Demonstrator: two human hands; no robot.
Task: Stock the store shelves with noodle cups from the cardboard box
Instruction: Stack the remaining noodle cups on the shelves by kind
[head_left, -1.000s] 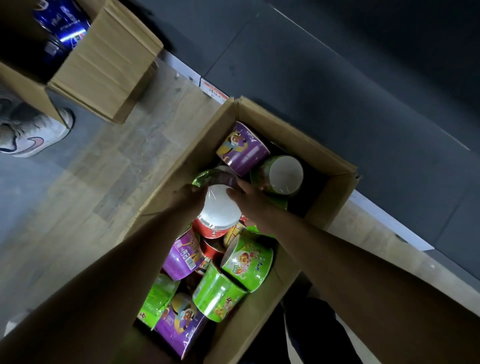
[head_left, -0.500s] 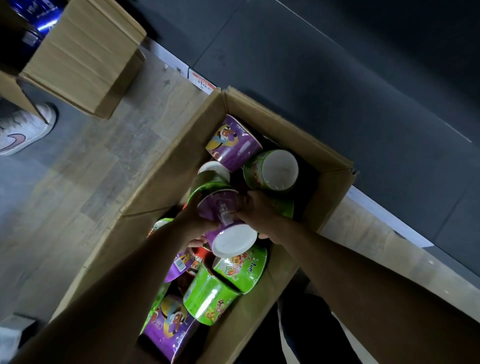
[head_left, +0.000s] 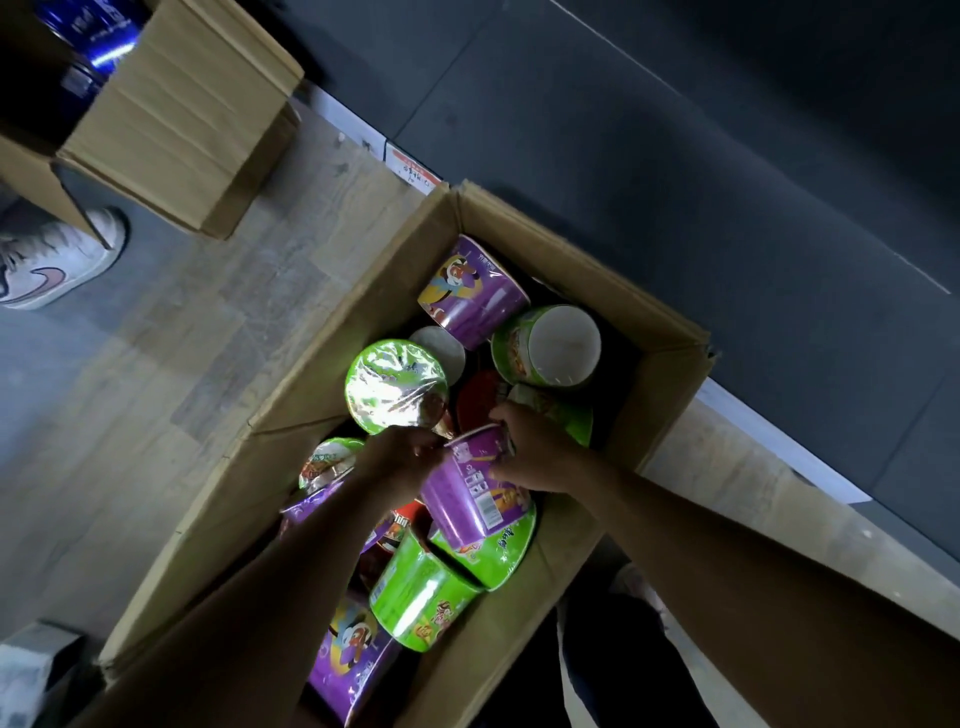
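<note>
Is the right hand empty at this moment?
No, the right hand grips a purple noodle cup over the other cups in the cardboard box.

Box: top open, entry from above. Interior: cups jumbled, touching, packing near and middle parts. Centre blocked: left hand, right hand gripping purple cup. Free pocket: dark far-right corner. Bare floor left of box.

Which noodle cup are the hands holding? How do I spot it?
Look in the big cardboard box of noodle cups. Near its middle, the left hand and right hand grip one purple cup. Its neighbours lie loose; a green cup lies under it.
</note>
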